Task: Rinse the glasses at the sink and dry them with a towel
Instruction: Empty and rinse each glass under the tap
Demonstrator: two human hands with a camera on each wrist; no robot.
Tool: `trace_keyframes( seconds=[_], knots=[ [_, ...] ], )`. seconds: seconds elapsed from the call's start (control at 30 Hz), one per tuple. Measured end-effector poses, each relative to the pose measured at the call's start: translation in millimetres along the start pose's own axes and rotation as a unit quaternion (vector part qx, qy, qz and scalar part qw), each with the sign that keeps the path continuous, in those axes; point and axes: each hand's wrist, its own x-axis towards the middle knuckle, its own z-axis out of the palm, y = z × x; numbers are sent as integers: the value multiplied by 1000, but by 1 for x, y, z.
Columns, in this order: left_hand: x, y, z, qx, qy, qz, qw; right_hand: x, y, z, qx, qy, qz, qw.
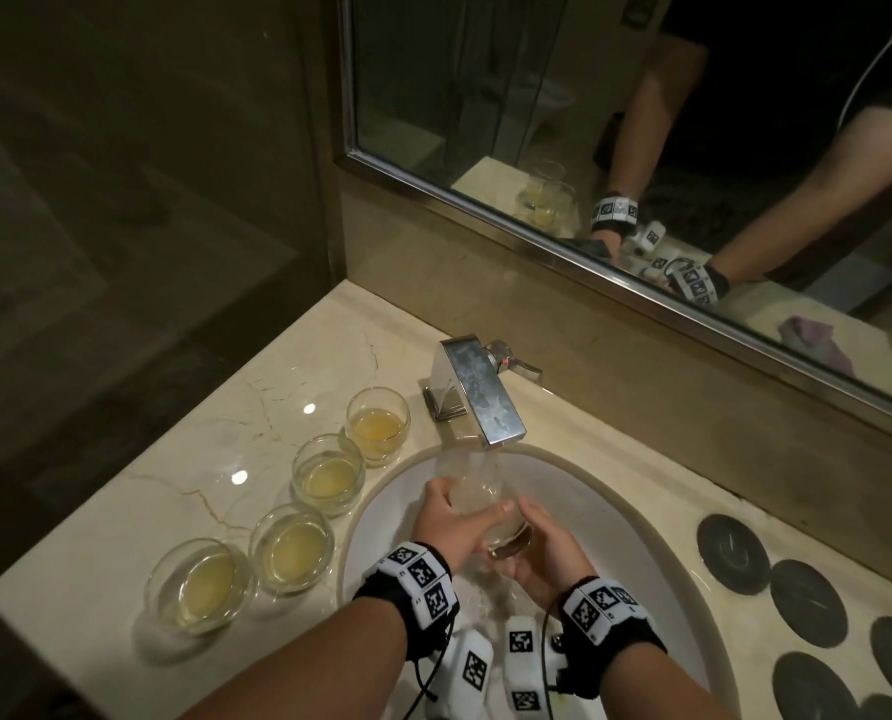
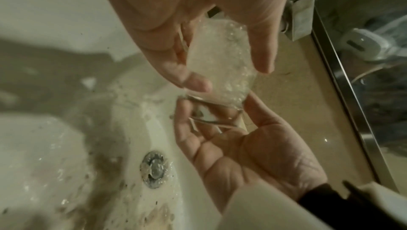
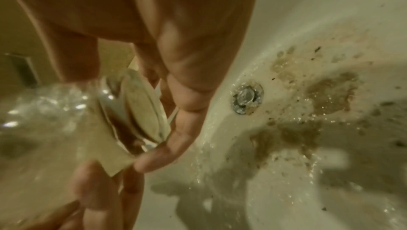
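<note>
Glass is over the sink, tilted with its mouth up under the faucet stream — wet, rigid, brittle, light but slick. I'd grip the wall and support the thick base, never pinch the rim. Left hand wraps the side wall, thumb across the front. Right hand cups under the base with its fingers curled up around it — how firmly is hard to judge through the blur. Both wrists are low inside the bowl. Four glasses with yellowish residue wait in a row on the bench, left of the sink.
</note>
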Motion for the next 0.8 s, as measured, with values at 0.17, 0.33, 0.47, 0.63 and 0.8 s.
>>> trace_keyframes(
  seconds=[0.17,0.33,0.47,0.63,0.8],
  knots=[
    [6,-1,-1,-19,-65,4,998,3,-4,-5,60,-12,50,997],
    [10,-2,3,-21,-24,14,999,3,-7,8,111,-7,73,991],
    [7,2,2,-44,-37,2,998,9,-4,5,127,9,83,988],
    [10,-3,-4,-27,-59,23,998,14,-13,-2,62,52,114,990],
    [13,-3,-5,4,-26,16,1000,9,-18,8,96,22,103,990]
  ],
)
